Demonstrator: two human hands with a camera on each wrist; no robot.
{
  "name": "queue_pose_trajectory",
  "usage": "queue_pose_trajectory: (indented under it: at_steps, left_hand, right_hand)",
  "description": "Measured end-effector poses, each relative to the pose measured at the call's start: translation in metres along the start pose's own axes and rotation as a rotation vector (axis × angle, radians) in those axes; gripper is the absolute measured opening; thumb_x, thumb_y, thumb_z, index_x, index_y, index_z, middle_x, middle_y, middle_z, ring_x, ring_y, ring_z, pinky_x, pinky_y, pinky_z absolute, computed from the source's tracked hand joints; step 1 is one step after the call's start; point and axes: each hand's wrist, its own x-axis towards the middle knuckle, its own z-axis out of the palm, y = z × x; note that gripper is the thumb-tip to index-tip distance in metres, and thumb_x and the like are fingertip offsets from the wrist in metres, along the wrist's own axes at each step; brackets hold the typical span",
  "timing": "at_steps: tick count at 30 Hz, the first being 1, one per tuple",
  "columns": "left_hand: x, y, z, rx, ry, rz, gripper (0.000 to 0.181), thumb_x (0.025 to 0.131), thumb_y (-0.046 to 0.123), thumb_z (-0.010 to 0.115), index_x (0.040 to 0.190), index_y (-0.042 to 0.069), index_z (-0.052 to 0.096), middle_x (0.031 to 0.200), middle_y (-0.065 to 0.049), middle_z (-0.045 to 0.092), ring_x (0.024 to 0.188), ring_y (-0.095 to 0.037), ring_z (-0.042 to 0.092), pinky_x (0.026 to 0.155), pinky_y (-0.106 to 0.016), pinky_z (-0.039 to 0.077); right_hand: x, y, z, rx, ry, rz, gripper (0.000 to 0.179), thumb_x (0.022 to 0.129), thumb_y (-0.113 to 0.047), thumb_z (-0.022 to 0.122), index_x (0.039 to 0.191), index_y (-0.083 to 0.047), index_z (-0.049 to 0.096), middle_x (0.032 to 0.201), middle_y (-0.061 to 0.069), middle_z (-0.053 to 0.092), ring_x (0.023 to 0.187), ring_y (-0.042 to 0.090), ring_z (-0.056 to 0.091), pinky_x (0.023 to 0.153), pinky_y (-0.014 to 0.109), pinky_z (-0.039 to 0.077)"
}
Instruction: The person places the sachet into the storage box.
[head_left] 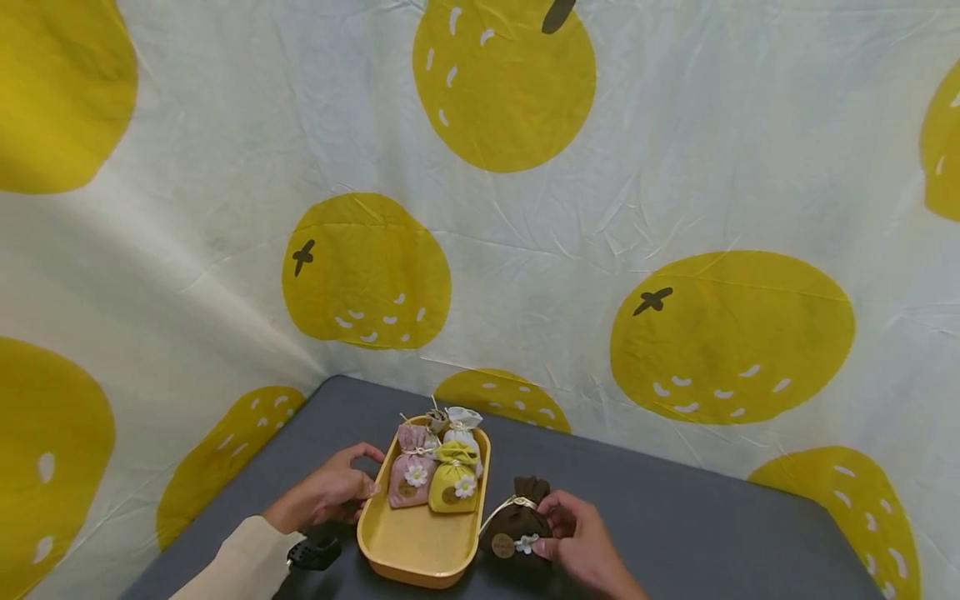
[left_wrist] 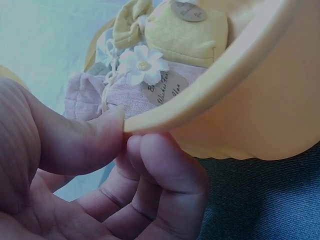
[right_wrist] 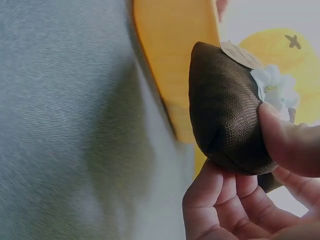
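My left hand (head_left: 337,493) pinches the left rim of a yellow oval tray (head_left: 422,546), thumb above and fingertips beneath, as the left wrist view shows. Inside the tray's far half lie small drawstring sachets: a pink sachet (head_left: 409,479), a yellow sachet (head_left: 453,483), a white one (head_left: 463,425) and a partly hidden brownish one (head_left: 435,421). To the right of the tray, my right hand (head_left: 581,533) holds a dark brown sachet (head_left: 517,522) between thumb and fingers. A white flower (right_wrist: 274,87) and a round tag (right_wrist: 241,55) decorate its front; in the right wrist view it is off the table.
A dark grey table (head_left: 675,517) lies under everything. A cloth (head_left: 525,250) printed with large yellow fruit hangs behind it and along the left side. On my left wrist sits a black strap (head_left: 315,553).
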Motion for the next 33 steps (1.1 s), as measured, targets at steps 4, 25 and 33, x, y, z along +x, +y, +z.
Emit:
queue_pose_trajectory:
  at_steps: [4, 25, 33]
  left_hand:
    - [0.000, 0.000, 0.000, -0.001, -0.002, 0.000, 0.050, 0.090, -0.007, 0.059, 0.137, 0.008, 0.048, 0.074, -0.009, 0.059, 0.058, -0.018, 0.052, 0.052, -0.031, 0.048]
    - [0.001, 0.000, 0.001, 0.006, 0.001, 0.011, 0.049, 0.091, -0.006, 0.060, 0.136, 0.008, 0.047, 0.074, -0.008, 0.058, 0.059, -0.018, 0.052, 0.053, -0.031, 0.048]
    - [0.000, -0.002, 0.000, 0.001, -0.007, 0.018, 0.048, 0.092, -0.005, 0.061, 0.136, 0.008, 0.048, 0.074, -0.008, 0.059, 0.058, -0.018, 0.053, 0.053, -0.031, 0.049]
  right_hand:
    - [-0.001, -0.010, -0.003, -0.013, 0.023, 0.003, 0.040, 0.067, 0.011, 0.080, 0.103, 0.001, 0.064, 0.081, 0.008, 0.065, 0.068, 0.009, 0.055, 0.064, 0.023, 0.046]
    - [0.004, -0.051, 0.016, 0.006, -0.002, -0.126, 0.040, 0.066, 0.009, 0.080, 0.102, 0.000, 0.066, 0.090, 0.011, 0.073, 0.076, 0.007, 0.063, 0.075, 0.024, 0.050]
    - [0.007, -0.059, 0.028, 0.016, -0.023, -0.166, 0.040, 0.067, 0.010, 0.079, 0.102, -0.001, 0.066, 0.092, 0.013, 0.073, 0.078, 0.007, 0.064, 0.076, 0.024, 0.052]
